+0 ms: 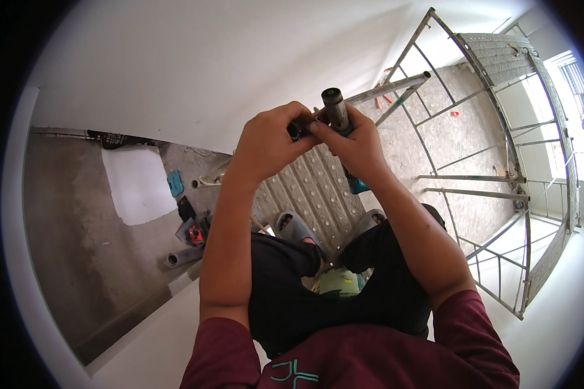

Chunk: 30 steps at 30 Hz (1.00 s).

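Note:
Both my hands meet in front of me, above the metal plank. My right hand [360, 149] wraps round a teal power tool [331, 100], its dark cylindrical nose pointing up and away; part of the teal body shows below the wrist. Close beside it, my left hand [269, 139] is closed with fingers curled round a small dark cylindrical piece [294, 131], whose round end shows. The fingertips and thumbs come together at a small metal part [318, 119] next to the tool's nose. Its exact kind is too small to tell, and the fingers partly hide it.
My sandalled feet rest on the perforated metal scaffold plank [308, 188], with a green object [338, 282] between my legs. Scaffold frames [434, 117] stand at right. Below left lie a white sheet [136, 181], a blue case [175, 183] and a grey pipe [183, 257]. A white wall [194, 71] rises ahead.

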Available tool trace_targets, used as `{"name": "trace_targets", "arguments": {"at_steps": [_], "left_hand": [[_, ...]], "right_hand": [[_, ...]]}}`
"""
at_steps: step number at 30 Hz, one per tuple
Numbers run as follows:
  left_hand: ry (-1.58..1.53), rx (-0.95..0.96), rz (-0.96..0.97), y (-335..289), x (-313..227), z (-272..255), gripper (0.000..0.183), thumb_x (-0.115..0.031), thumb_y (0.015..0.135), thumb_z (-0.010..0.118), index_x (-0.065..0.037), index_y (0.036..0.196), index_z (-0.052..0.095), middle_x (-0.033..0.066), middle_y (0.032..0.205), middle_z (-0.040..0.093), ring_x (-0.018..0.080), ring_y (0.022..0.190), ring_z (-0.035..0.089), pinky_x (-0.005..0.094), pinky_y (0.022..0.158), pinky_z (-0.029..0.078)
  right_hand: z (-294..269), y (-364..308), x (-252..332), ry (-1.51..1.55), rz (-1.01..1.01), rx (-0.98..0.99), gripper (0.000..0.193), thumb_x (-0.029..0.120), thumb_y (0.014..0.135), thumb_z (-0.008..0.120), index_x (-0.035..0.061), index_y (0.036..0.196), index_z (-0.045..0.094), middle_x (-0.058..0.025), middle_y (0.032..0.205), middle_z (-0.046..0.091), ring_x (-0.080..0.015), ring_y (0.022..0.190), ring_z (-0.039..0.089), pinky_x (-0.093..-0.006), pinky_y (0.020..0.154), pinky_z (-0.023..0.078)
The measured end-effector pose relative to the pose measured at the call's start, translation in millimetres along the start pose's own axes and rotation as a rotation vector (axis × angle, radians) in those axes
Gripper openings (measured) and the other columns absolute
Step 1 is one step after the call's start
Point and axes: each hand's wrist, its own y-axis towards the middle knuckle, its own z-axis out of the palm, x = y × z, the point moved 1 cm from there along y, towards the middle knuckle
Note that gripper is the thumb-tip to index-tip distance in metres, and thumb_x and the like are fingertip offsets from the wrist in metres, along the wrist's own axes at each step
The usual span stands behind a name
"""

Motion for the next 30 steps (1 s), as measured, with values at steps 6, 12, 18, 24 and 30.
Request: {"name": "trace_targets", "arguments": {"at_steps": [6, 12, 18, 24, 30], "left_hand": [[-0.379, -0.052, -0.288, 10, 14, 15, 0.034, -0.034, 0.085, 0.081, -0.005, 0.097, 0.068, 0.0066, 0.084, 0.072, 0.0165, 0.073, 0.068, 0.0310, 0.064, 0.054], [-1.254, -0.108, -0.535, 11, 20, 41, 0.028, -0.034, 0.094, 0.073, -0.009, 0.103, 0.063, 0.0019, 0.091, 0.066, 0.0103, 0.073, 0.063, 0.0284, 0.061, 0.055], [-1.538, -0.092, -0.481, 15, 25, 47, 0.021, -0.025, 0.100, 0.064, -0.005, 0.101, 0.058, 0.0101, 0.095, 0.064, 0.0184, 0.079, 0.063, 0.0366, 0.074, 0.060], [-1.860, -0.427, -0.656, 18, 53, 59, 0.028, -0.025, 0.106, 0.045, 0.001, 0.099, 0.049, 0.0188, 0.095, 0.061, 0.0301, 0.083, 0.065, 0.0450, 0.083, 0.062], [-1.756, -0.333, -0.661, 9, 50, 97, 0.016, -0.021, 0.101, 0.051, -0.008, 0.101, 0.061, 0.0058, 0.097, 0.067, 0.0181, 0.092, 0.068, 0.0355, 0.082, 0.059]], "right_hand": [[-2, 4, -5, 0.074, 0.080, -0.024, 0.031, 0.023, 0.087, 0.079, 0.0007, 0.105, 0.066, -0.0023, 0.079, 0.065, -0.0099, 0.074, 0.059, -0.0286, 0.066, 0.049], [10, 1, 1, -0.055, -0.144, -0.124, 0.032, 0.022, 0.085, 0.080, 0.0014, 0.105, 0.065, -0.0048, 0.082, 0.066, -0.0138, 0.075, 0.062, -0.0324, 0.069, 0.052], [4, 3, -9, -0.113, -0.216, -0.236, 0.028, 0.019, 0.084, 0.079, 0.0007, 0.101, 0.067, -0.0099, 0.086, 0.067, -0.0176, 0.074, 0.063, -0.0340, 0.070, 0.052], [-2, -12, 14, -0.309, -0.355, -0.133, 0.025, 0.016, 0.084, 0.076, 0.0001, 0.102, 0.069, -0.0122, 0.088, 0.065, -0.0238, 0.076, 0.064, -0.0346, 0.071, 0.051], [7, -22, 22, -0.655, -0.293, -0.047, 0.035, 0.026, 0.086, 0.074, 0.0024, 0.111, 0.066, -0.0148, 0.102, 0.066, -0.0371, 0.091, 0.068, -0.0456, 0.079, 0.054]]}}
